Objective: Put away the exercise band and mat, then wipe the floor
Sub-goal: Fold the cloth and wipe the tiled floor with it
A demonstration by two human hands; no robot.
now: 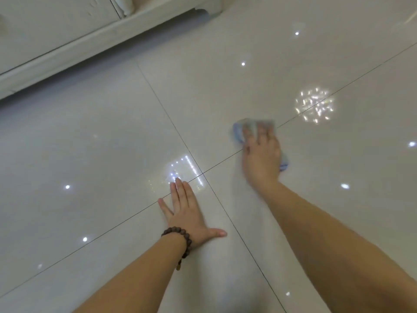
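Lying under the right hand (262, 159), the blue cloth (237, 129) meets blurred, seemingly flat fingers (261, 132); left hand (187, 213) splayed.

Right hand (261, 159) presses blue cloth (237, 132) on tiled floor (90, 143).

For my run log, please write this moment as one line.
step: wiping floor | right hand: presses blue cloth | left hand: flat on floor | band, mat: not seen

A home: glossy tiled floor (90, 136), white sofa (56, 30).
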